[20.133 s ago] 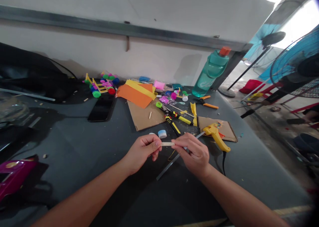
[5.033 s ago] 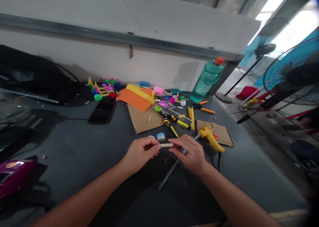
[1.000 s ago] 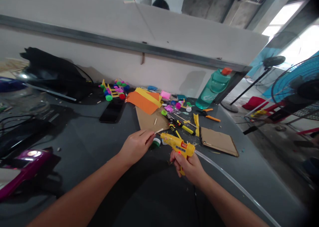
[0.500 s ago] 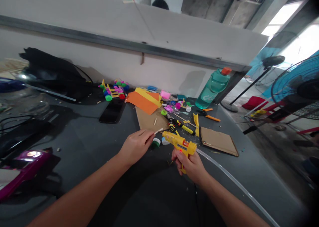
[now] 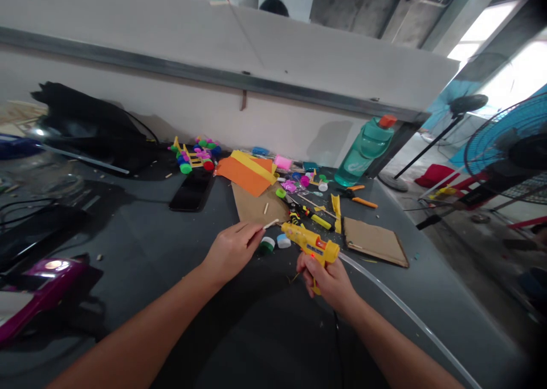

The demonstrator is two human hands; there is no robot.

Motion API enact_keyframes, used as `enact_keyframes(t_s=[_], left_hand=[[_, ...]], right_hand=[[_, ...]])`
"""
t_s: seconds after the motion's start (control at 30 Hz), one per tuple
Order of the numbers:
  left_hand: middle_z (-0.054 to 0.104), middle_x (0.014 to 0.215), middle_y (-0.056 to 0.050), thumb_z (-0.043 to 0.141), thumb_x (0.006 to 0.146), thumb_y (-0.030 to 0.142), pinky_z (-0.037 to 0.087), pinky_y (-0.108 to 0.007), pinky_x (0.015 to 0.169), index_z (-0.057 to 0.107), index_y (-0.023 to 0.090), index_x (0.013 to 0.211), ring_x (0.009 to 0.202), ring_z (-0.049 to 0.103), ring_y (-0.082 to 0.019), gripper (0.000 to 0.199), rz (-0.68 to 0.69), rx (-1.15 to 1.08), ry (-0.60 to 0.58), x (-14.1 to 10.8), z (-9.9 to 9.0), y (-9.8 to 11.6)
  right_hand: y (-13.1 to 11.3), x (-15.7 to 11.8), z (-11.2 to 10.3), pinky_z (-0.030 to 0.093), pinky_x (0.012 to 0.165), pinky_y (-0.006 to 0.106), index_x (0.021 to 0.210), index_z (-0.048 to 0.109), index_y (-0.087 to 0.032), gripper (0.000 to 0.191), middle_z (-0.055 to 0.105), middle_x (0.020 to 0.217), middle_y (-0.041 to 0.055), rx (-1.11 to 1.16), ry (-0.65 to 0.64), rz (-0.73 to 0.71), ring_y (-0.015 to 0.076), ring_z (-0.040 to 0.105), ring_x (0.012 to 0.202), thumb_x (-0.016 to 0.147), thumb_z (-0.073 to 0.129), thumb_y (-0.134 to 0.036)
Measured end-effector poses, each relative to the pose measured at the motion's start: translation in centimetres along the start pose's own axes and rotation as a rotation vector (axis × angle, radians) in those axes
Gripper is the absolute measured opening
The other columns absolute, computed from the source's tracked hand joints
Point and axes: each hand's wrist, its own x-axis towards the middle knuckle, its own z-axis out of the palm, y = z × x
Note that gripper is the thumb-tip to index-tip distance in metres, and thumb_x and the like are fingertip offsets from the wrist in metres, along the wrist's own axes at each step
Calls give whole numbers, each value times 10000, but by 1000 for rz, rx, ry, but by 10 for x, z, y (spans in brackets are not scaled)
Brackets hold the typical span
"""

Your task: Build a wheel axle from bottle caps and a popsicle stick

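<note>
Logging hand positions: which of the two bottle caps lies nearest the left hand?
The green bottle cap, right by the left hand; the pale blue bottle cap lies further right, beside the yellow glue gun.

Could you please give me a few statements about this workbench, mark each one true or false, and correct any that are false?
The right hand grips a yellow plastic hot glue gun: true.
The left hand pinches a thin wooden stick: true.
The black smartphone lies on the brown cardboard sheet: false, it lies apart from the sheet on the dark tabletop.
The teal plastic bottle with an orange cap lies on its side: false, it stands on its base near the wall.
</note>
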Motion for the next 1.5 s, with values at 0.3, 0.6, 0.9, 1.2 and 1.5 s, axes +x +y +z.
enact_keyframes(t_s=[0.3, 0.6, 0.9, 1.2, 1.5], left_hand=[[668, 776, -38, 497, 919, 225, 493, -251, 674, 645, 156, 880, 723, 637, -150, 168, -14, -7, -4, 0, 0, 0], [684, 799, -48, 484, 922, 244, 504, -258, 687, 649, 163, 897, 741, 647, -155, 185, -48, -28, -15, 1, 0, -1], [680, 744, -24, 506, 906, 281, 483, -231, 622, 671, 182, 870, 694, 641, -147, 196, -225, -146, -55, 3, -1, 3], [650, 614, 7, 586, 839, 336, 483, -200, 488, 701, 174, 835, 503, 598, -109, 199, -602, -595, -106, 5, 3, 7], [656, 616, -27, 644, 781, 321, 511, -216, 450, 695, 137, 761, 482, 567, -101, 191, -841, -988, -130, 14, -1, 11]], right_hand=[[-6, 1, 1, 358, 332, 190, 663, 527, -168, 404, 403, 435, -81, 33, 40, 23, 62, 398, 324, 745, 520, -563], [-3, 1, -1, 362, 337, 191, 670, 532, -168, 419, 407, 441, -75, 28, 44, 13, 64, 400, 333, 761, 515, -577], [-3, 2, -1, 366, 337, 194, 669, 526, -167, 425, 402, 441, -77, 31, 40, 9, 64, 399, 330, 759, 520, -582], [2, 2, -2, 365, 345, 199, 686, 532, -169, 433, 402, 448, -77, 27, 27, 2, 68, 400, 333, 782, 501, -590], [7, 4, -4, 385, 363, 214, 719, 552, -169, 440, 426, 447, -70, -36, 44, 45, 83, 426, 340, 791, 498, -600]])
